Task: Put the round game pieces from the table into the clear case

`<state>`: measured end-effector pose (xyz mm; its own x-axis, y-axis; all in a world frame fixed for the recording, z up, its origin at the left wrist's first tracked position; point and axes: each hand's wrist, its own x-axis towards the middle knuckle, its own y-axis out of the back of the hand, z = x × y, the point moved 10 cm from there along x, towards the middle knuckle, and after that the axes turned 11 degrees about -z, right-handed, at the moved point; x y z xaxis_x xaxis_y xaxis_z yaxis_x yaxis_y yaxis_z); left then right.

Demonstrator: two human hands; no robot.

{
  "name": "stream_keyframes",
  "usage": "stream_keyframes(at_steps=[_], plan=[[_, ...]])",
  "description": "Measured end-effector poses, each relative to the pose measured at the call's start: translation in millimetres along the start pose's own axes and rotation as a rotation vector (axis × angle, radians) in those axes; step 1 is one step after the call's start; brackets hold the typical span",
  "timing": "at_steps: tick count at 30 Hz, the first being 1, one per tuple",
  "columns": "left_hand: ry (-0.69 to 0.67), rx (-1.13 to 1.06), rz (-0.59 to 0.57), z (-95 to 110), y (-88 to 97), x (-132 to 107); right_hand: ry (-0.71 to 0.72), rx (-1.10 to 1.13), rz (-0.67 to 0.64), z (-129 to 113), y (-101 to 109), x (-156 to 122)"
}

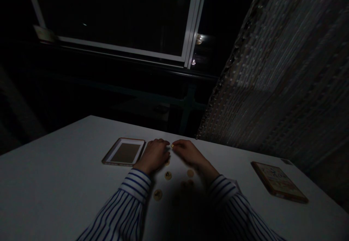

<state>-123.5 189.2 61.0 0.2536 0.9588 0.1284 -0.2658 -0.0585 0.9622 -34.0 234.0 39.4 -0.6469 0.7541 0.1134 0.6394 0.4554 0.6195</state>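
White table (68, 168), disc (172, 145) in right grip (189, 151)

A small yellowish piece (172, 146) sits pinched in the right hand (187, 151). Nearer, two round marked discs (168, 175) lie flat at left; a plain pale disc (190, 173) lies right, with dim discs (191, 183) in shadow just nearer.

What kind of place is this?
It looks like a dim room, maybe in somebody's home, though I can't be sure. There's a white table, a patterned curtain hanging on the right, and what looks like a white-framed window with darkness behind it.
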Motion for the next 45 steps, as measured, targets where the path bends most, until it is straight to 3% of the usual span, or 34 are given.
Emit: stream_keyframes(at_steps=[5, 16, 24, 34, 41, 45], plan=[[-0.019, -0.039, 0.058, 3.4, 8.9, -1.6, -0.036, 0.232, -0.004, -0.4, 0.5, 2.4], [-0.073, -0.083, 0.124, 15.1, 22.0, -4.5, -0.09, 0.318, 0.017, -0.4, 2.4, 2.6], [-0.116, -0.109, 0.105, 16.1, 17.3, -3.5, -0.07, 0.358, 0.015, 3.3, 1.7, 3.4], [0.043, -0.044, -0.076, 0.1, 4.6, -3.1, -0.036, 0.161, 0.081, 9.6, 7.1, 3.8], [-0.046, -0.03, -0.04, 12.7, 2.7, -2.6, -0.062, 0.065, 0.024, 10.7, -2.3, 3.2], [-0.014, -0.096, -0.048, -6.2, 0.3, -1.4, -0.11, -0.017, 0.011, 13.1, -3.2, 0.2]])
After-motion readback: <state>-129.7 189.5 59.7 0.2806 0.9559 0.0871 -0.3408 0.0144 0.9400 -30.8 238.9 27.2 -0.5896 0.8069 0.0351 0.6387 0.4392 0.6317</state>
